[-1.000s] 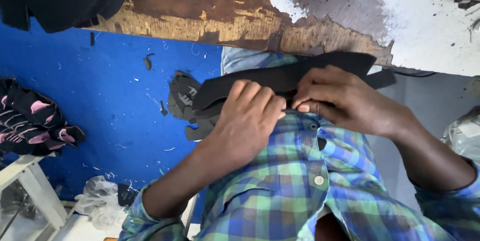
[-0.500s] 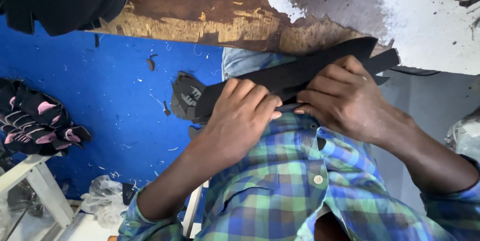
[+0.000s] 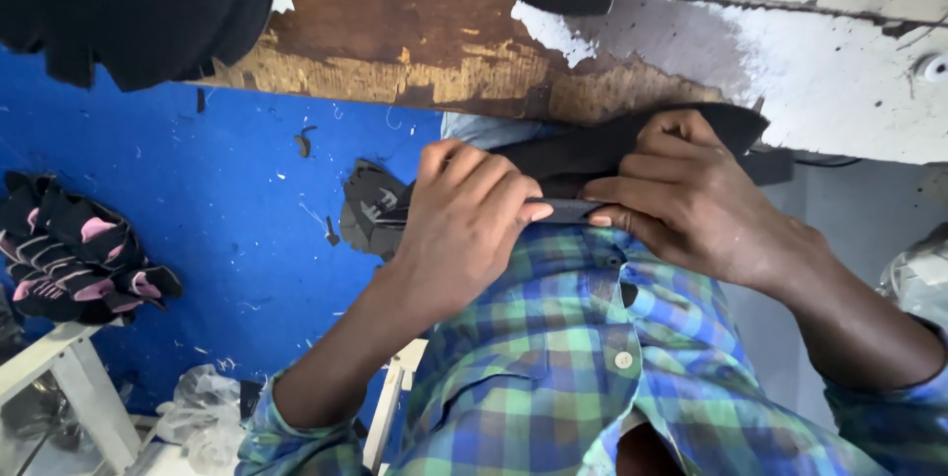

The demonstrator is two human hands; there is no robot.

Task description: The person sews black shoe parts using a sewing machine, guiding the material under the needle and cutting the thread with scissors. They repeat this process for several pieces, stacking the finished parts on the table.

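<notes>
Both hands meet in the middle of the head view over a black piece of fabric (image 3: 583, 155) held against my checked blue-green shirt (image 3: 553, 367). My left hand (image 3: 464, 224) curls its fingers over the fabric's left part. Pinching the fabric's folded edge between thumb and fingers, my right hand (image 3: 696, 195) sits just to the right, fingertips almost touching the left hand's. The fabric's far end pokes out past the right hand.
A blue mat (image 3: 197, 209) covers the floor on the left, with small black scraps on it. A pile of black and pink pieces (image 3: 74, 259) lies at the far left. A worn brown and white board (image 3: 474, 61) spans the top. A white stool (image 3: 69, 377) stands at the lower left.
The hands and the fabric have drawn closer to my chest. The long black strip that stuck out to the right is now mostly gathered under the right hand.
</notes>
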